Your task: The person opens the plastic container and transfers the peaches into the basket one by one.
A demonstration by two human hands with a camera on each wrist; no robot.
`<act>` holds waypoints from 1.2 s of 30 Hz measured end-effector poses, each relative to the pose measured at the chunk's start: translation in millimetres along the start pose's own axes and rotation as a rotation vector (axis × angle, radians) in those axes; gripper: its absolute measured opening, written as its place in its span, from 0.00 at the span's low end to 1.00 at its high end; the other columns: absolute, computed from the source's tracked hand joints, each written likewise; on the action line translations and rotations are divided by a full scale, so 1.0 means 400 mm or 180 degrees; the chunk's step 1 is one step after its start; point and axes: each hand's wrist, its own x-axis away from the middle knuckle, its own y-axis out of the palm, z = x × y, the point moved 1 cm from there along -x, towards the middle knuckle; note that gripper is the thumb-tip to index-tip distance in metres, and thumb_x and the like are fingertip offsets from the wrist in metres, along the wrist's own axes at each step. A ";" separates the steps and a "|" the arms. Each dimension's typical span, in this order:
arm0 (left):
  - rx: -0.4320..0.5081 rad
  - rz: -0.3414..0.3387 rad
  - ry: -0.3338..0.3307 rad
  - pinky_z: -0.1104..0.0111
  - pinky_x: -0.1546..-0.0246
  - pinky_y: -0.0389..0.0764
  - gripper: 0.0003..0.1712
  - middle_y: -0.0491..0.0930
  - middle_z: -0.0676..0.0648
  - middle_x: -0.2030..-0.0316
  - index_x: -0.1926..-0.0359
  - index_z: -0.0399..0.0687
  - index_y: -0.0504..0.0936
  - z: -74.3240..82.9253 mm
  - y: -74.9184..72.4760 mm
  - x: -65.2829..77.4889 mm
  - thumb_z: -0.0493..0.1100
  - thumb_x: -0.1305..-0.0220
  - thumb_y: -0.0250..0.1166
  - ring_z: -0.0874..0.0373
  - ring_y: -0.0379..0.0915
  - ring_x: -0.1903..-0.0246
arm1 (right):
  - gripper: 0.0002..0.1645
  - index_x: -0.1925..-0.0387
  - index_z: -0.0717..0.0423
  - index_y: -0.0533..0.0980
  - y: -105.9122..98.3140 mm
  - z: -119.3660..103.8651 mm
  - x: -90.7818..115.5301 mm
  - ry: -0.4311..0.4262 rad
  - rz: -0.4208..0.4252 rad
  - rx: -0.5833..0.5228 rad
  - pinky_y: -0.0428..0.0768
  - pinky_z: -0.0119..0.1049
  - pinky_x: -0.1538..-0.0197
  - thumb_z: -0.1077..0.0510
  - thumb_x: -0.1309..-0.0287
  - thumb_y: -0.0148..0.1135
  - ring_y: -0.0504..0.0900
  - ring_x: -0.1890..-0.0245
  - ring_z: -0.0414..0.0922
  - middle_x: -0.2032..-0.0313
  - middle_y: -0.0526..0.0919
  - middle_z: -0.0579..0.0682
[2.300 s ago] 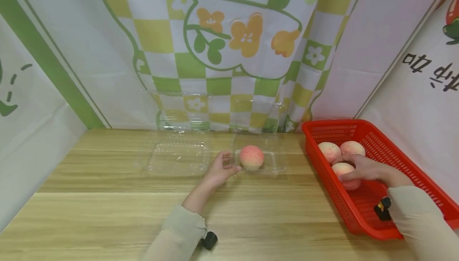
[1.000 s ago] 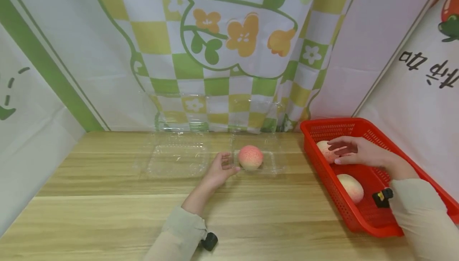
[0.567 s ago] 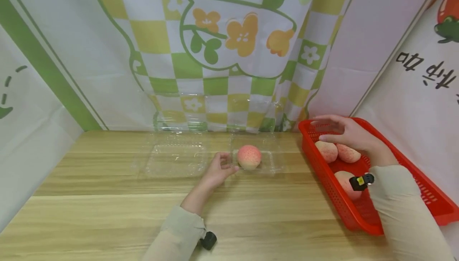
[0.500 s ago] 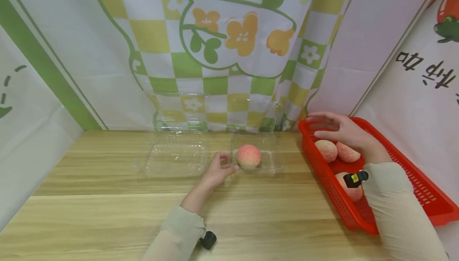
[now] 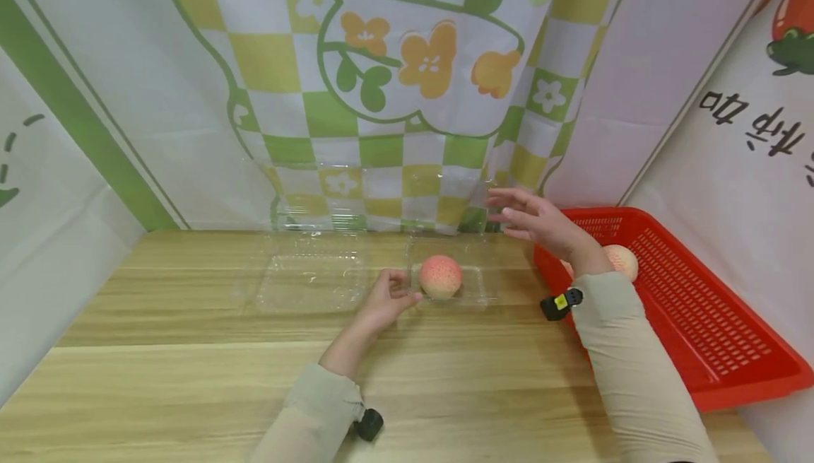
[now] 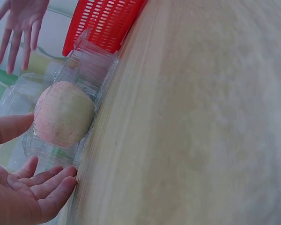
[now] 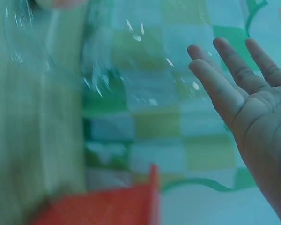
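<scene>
A pink and cream peach sits in the right-hand clear plastic clamshell box, whose lid stands raised behind it. Beside that box, my left hand has its fingers loosely bent around nothing; in the left wrist view the fingertips are close to the box wall, and contact is hard to tell. My right hand hovers near the raised lid's right edge with fingers spread and nothing held. In the right wrist view its palm and straight fingers show. Behind the right forearm, a peach lies in the red basket.
A second clear clamshell box with its lid up stands to the left on the wooden table. A patterned cloth hangs right behind both boxes. The red basket's other peaches are mostly hidden by the right arm.
My right hand let go of a peach inside the basket, rose and moved left over the basket rim to the right box's lid. The left hand has stayed in place.
</scene>
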 end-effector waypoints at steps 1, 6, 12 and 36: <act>0.0002 0.0004 0.0006 0.44 0.35 0.72 0.32 0.62 0.29 0.31 0.36 0.33 0.63 -0.001 -0.001 -0.001 0.38 0.36 0.66 0.34 0.66 0.34 | 0.30 0.25 0.52 0.58 0.013 0.008 -0.009 0.0002 -0.0023 -0.0106 0.72 0.42 0.31 0.53 0.24 0.47 0.71 0.32 0.48 0.30 0.66 0.55; 0.0004 0.0031 0.0006 0.46 0.35 0.73 0.33 0.64 0.30 0.31 0.36 0.32 0.64 -0.009 -0.001 -0.008 0.38 0.37 0.67 0.35 0.68 0.35 | 0.30 0.25 0.55 0.56 0.079 0.059 -0.038 0.0012 -0.0101 -0.0449 0.56 0.65 0.26 0.53 0.24 0.44 0.63 0.28 0.59 0.28 0.62 0.61; 0.0003 0.0061 0.0011 0.47 0.35 0.73 0.32 0.65 0.30 0.32 0.37 0.33 0.65 -0.009 0.002 -0.007 0.38 0.37 0.68 0.35 0.68 0.35 | 0.34 0.25 0.63 0.52 0.137 0.117 -0.057 0.0013 -0.0099 -0.0681 0.50 0.69 0.26 0.54 0.25 0.46 0.55 0.27 0.68 0.27 0.57 0.67; -0.0034 0.0024 -0.0003 0.46 0.35 0.73 0.30 0.64 0.31 0.32 0.38 0.34 0.65 -0.009 -0.002 -0.003 0.39 0.36 0.67 0.35 0.67 0.34 | 0.41 0.28 0.73 0.53 0.228 0.197 -0.109 -0.0010 -0.0408 -0.0324 0.80 0.32 0.47 0.73 0.39 0.58 0.71 0.36 0.58 0.29 0.58 0.73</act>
